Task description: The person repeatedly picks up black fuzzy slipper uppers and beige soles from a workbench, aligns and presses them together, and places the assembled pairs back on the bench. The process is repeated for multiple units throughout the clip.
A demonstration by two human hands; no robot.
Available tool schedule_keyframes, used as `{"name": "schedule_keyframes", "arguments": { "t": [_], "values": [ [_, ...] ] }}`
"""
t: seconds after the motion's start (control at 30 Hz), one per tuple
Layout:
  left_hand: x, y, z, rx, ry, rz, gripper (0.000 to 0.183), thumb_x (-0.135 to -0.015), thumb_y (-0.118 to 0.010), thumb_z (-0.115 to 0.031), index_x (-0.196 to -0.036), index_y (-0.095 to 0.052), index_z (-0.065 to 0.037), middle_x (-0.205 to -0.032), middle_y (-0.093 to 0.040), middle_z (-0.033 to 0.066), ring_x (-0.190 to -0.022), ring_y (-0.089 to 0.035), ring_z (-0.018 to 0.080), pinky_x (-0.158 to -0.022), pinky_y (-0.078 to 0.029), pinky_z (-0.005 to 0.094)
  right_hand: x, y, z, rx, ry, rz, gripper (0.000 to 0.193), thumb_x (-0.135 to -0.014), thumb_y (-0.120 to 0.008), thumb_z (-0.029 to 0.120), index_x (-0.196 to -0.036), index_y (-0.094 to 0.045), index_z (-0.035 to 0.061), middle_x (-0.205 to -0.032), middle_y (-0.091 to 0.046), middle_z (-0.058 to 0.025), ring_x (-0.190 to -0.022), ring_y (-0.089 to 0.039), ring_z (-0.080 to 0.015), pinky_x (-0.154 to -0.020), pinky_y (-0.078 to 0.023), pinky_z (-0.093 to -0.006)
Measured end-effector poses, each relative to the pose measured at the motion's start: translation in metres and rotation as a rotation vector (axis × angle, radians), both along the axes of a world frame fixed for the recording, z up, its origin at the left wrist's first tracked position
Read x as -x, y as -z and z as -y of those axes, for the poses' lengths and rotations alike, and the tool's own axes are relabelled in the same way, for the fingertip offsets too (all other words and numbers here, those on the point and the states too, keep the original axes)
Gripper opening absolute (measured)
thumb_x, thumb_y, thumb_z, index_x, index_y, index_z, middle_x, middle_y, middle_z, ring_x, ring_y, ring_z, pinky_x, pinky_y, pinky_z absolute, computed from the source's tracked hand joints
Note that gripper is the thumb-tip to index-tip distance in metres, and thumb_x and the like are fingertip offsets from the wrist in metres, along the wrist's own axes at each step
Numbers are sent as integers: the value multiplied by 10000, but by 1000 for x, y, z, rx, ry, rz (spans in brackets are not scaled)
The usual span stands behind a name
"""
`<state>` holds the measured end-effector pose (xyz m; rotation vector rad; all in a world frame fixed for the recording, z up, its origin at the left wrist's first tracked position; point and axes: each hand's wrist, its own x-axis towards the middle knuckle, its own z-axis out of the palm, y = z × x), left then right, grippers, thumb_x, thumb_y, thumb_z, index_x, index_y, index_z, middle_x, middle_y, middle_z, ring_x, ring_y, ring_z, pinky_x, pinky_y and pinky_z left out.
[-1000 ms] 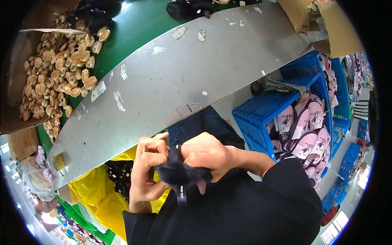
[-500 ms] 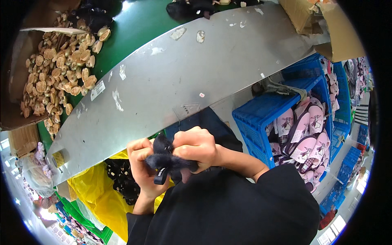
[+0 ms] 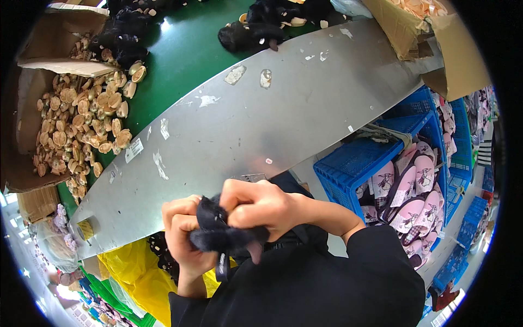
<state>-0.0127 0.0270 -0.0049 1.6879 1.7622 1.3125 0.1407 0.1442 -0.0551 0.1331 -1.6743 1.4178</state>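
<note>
A small black plush toy (image 3: 223,235) is held between my two hands in front of my body. My left hand (image 3: 181,231) has its fingers closed round the toy's left side. On the upper right side of the toy, my right hand (image 3: 260,208) is closed, its fingers bent in against the black fur. From the toy's underside hangs a short black strap (image 3: 222,267), and a pinkish-grey soft piece (image 3: 254,252) sticks out beside it. The fingertips and whatever they pinch are hidden by the fur and knuckles.
Beyond my hands lies a metal table edge (image 3: 218,131) beside a green surface (image 3: 180,65). Gold-coloured shell-like pieces (image 3: 81,120) spill from a carton at left. More black plush pieces (image 3: 250,37) lie at the far side. Blue crates (image 3: 354,158) hold pink slippers (image 3: 406,188); a yellow bag (image 3: 131,272) is lower left.
The toy has tilted in my hands, and its strap now hangs straighter down. My right hand has turned and shows more of its back. The whole view has shifted slightly.
</note>
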Motion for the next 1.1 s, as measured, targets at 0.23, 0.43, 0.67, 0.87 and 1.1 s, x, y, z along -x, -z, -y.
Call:
{"name": "schedule_keyframes", "arguments": {
  "t": [0.23, 0.43, 0.67, 0.87, 1.1],
  "values": [
    [-13, 8, -8, -61, -98, -229, 520, -732, -886, -462, -955, -562, -122, -1035, -559, 106, -1039, -609, 271, -871, -520, 401, 5, 4, -3, -77, 352, -61, 233, -716, -773, 35, -882, -622, 94, -900, -541, -91, -646, -590, -200, -508, -478, -268],
    [-23, 24, -5, -192, -309, -216, 373, -854, -727, -417, -995, -590, -100, -1028, -526, 93, -926, -608, 237, -761, -508, 371, 24, 8, 15, 3, 630, -78, 200, -727, -793, 63, -889, -676, 56, -881, -646, -107, -598, -623, -170, -480, -464, -234],
    [-15, 30, -6, -210, -456, -38, 228, -838, -743, -180, -985, -632, -47, -1029, -535, 119, -887, -614, 245, -731, -501, 338, 32, -4, 37, -107, 654, 79, 190, -727, -753, 147, -851, -665, 33, -896, -649, -91, -649, -592, -227, -570, -514, -309],
    [-13, 43, -20, -287, -307, -197, 255, -829, -747, -200, -981, -644, -22, -1010, -618, 134, -914, -627, 280, -798, -514, 374, 25, -9, 25, 27, 641, 160, 429, -793, -784, 320, -1022, -574, 24, -1015, -609, -156, -907, -607, -303, -803, -516, -406],
    [-24, 29, -14, -107, -156, 671, 359, -920, -718, -57, -1223, -567, 65, -1018, -665, 142, -858, -675, 197, -858, -549, 319, 18, 7, 18, 754, 423, 317, 404, -841, -698, 155, -1150, -465, 38, -927, -575, -40, -813, -561, -117, -744, -493, -286]
  ]
}}
